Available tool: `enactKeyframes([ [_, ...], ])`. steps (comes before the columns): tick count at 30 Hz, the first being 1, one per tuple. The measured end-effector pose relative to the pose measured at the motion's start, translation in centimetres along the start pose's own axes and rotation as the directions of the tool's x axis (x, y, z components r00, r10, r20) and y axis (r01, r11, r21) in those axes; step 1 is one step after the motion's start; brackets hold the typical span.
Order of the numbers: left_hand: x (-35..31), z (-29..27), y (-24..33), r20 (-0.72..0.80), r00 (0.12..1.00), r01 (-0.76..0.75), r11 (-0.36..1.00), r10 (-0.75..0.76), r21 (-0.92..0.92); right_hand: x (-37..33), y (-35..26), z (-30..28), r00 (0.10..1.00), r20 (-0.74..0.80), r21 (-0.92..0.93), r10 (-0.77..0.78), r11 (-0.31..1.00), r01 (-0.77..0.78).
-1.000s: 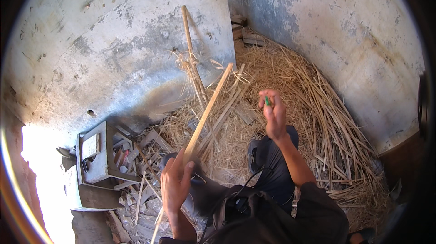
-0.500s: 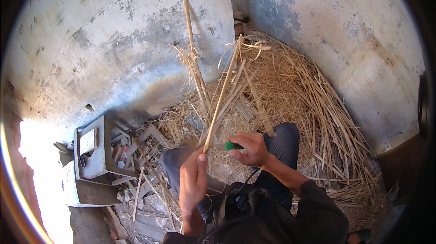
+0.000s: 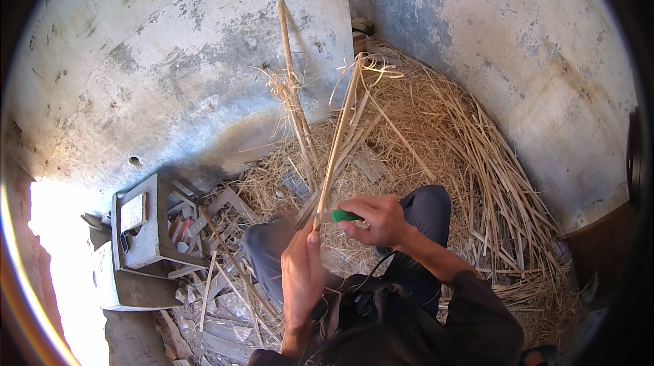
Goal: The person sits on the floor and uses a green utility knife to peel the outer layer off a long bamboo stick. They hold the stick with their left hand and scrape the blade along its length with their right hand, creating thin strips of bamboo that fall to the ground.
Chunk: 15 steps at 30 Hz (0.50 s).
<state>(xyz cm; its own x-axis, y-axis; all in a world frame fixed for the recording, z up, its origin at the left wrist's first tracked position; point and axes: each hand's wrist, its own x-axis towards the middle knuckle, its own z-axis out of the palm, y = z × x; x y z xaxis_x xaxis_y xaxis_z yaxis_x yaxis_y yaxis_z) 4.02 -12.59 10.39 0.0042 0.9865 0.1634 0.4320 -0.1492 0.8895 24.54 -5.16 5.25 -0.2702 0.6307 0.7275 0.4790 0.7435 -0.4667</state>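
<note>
My left hand (image 3: 303, 264) is closed round the near end of a long, pale bamboo strip (image 3: 337, 141), its thumb along the top. The strip slants up and away from me, with thin curled shavings (image 3: 381, 66) at its far end. In my right hand (image 3: 381, 219) is a knife with a green handle (image 3: 346, 216). Its short blade (image 3: 327, 217) meets the strip just beyond my left fingertips. My two hands are close together but apart, between my knees.
A bound pole (image 3: 286, 46) leans on the stained wall ahead. Straw-like shavings (image 3: 409, 114) cover the floor, with many split strips (image 3: 497, 196) heaped to the right. At left, a wooden stool-like box (image 3: 146, 223) lies beside scrap wood (image 3: 231, 311).
My left hand and the strip's near end have shifted slightly right and up. The knife hand has moved a little left. A thin strip now shows slanting right from the far end.
</note>
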Motion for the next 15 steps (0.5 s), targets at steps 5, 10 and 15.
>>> enactKeyframes([
  [5, -0.4, 0.3, 0.7, -0.027, 0.999, 0.018, 1.000, -0.017, 0.009, 0.5, 0.4, -1.4, 0.998, 0.057, -0.065, -0.011, 0.998, 0.015],
  [10, -0.7, 0.4, 0.7, -0.028, 1.000, 0.014, 0.998, -0.012, 0.064, 0.4, 1.2, -1.7, 0.998, 0.037, -0.106, -0.050, 0.993, 0.054],
  [15, -0.7, 0.2, 1.1, -0.027, 0.999, -0.024, 0.996, 0.027, 0.084, 0.4, 1.1, -2.2, 0.996, 0.075, -0.143, -0.043, 0.988, 0.054],
])
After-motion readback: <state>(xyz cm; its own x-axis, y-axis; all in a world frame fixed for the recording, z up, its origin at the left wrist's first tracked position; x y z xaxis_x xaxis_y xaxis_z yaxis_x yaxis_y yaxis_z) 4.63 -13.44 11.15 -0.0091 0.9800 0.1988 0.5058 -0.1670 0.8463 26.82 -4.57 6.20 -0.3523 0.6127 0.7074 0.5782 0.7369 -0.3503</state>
